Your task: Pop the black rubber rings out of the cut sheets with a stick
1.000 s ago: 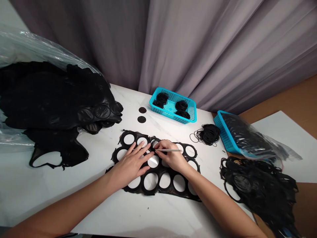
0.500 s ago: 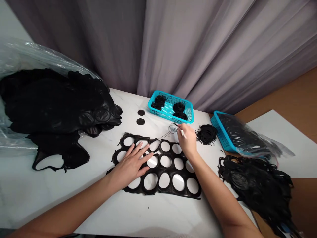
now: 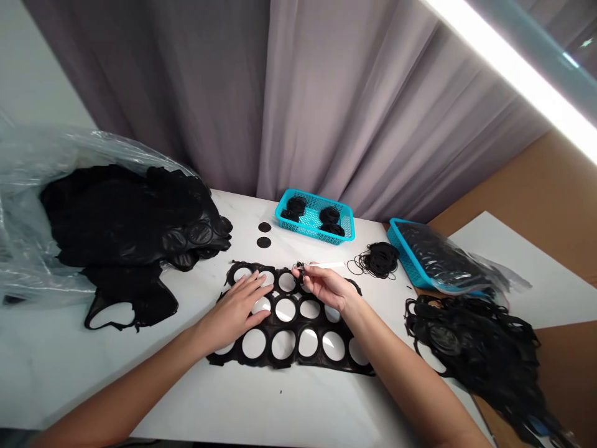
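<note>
A black sheet with rows of round holes (image 3: 297, 297) lies flat in front of me, white tabletop showing through it. My left hand (image 3: 237, 312) rests on its left part, palm down with the fingers stretched out. Above the sheet's back edge, the fingers of my right hand (image 3: 329, 286) are closed around a slim white pen-like tool (image 3: 329, 266). Its white end points right. Dark thin material (image 3: 298, 267) is bunched at these fingertips; its exact form is too small to make out. Behind the sheet lie two black discs (image 3: 264, 235).
A turquoise basket (image 3: 314, 235) with black ring bundles stands at the back. Right of it are a loose ring pile (image 3: 380, 260), another basket (image 3: 410, 261) under a filled plastic bag and black scraps (image 3: 480, 354). Black sheets (image 3: 125, 218) spill from a clear bag (image 3: 28, 186) at left.
My right hand has come back left and nearer to the sheet, and the white tool has turned. Thin strands stretched from the sheet are now bunched at its fingertips. The view has tilted upward.
</note>
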Action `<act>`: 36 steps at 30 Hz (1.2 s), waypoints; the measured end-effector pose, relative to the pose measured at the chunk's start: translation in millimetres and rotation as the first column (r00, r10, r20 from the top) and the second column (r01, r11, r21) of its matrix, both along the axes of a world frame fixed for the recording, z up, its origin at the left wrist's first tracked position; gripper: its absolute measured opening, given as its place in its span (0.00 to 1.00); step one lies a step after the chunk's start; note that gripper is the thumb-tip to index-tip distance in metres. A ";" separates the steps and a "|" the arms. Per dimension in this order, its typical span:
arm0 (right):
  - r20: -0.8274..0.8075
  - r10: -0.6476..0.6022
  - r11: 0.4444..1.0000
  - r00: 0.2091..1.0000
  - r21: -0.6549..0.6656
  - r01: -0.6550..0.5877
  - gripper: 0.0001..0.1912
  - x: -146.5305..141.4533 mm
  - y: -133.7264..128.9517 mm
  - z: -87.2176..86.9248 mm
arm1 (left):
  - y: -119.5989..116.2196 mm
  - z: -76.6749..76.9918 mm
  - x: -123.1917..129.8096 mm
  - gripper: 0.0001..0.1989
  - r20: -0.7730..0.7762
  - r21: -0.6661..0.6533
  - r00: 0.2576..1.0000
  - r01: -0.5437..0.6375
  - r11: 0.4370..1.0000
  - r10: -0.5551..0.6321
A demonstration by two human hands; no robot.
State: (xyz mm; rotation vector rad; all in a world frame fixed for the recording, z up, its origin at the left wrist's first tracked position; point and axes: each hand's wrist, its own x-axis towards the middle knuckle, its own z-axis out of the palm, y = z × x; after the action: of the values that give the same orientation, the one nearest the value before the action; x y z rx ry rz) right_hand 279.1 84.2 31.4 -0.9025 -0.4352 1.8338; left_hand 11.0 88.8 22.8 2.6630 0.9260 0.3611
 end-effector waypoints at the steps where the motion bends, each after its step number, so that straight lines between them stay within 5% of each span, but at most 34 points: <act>1: -0.032 0.010 1.000 0.999 0.009 -0.009 0.13 -1.9 -0.7 -0.8 | -0.3 0.8 -3.2 0.24 -0.005 0.006 1.000 -0.012 1.000 0.012; 5: -0.041 0.029 0.995 0.999 0.098 -0.025 0.13 -9.0 -1.1 1.4 | -4.8 -2.9 -16.6 0.21 -0.019 0.059 0.999 -0.044 0.997 0.045; 9: 0.178 -0.015 0.966 0.984 0.257 -0.032 0.16 -25.4 6.9 2.3 | -11.3 -11.6 -25.5 0.23 -0.028 0.107 0.998 -0.046 0.993 0.049; 12: 0.452 -0.042 0.906 0.891 0.393 -0.157 0.17 -43.6 12.2 -4.1 | -15.4 -16.6 -26.0 0.24 -0.051 0.140 0.997 -0.053 0.989 0.060; 16: 0.727 -0.021 0.830 0.686 0.395 -0.393 0.15 -58.4 10.2 -14.7 | -19.6 -20.0 -22.6 0.26 -0.062 0.160 0.995 -0.070 0.985 0.081; 26: 0.852 -0.133 0.725 0.507 0.432 -0.536 0.12 -58.7 8.4 -21.4 | -23.2 -24.2 -19.8 0.25 -0.026 0.150 0.995 -0.091 0.985 0.096; 29: 0.898 -0.263 0.656 0.353 0.435 -0.616 0.10 -64.0 1.8 -20.4 | -23.0 -26.1 -19.2 0.25 -0.023 0.158 0.995 -0.093 0.983 0.097; 33: 0.880 -0.462 0.477 0.115 0.356 -0.804 0.09 -63.4 1.0 -14.7 | -23.0 -26.1 -18.7 0.25 -0.041 0.163 0.994 -0.094 0.982 0.102; 34: 0.860 -0.505 0.475 0.077 0.351 -0.807 0.09 -58.5 6.0 -12.7 | -23.1 -25.8 -18.7 0.25 -0.046 0.163 0.994 -0.095 0.982 0.104; 36: 0.812 -0.583 0.579 -0.014 0.403 -0.709 0.09 -42.3 22.6 -9.1 | -23.4 -25.4 -18.8 0.25 -0.051 0.161 0.993 -0.097 0.982 0.107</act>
State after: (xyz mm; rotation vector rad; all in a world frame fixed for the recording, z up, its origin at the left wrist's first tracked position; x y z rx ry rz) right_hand 236.7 106.8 22.3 -1.3481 -2.2143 0.2385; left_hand -7.8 65.5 -2.6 2.7900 1.0981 0.3962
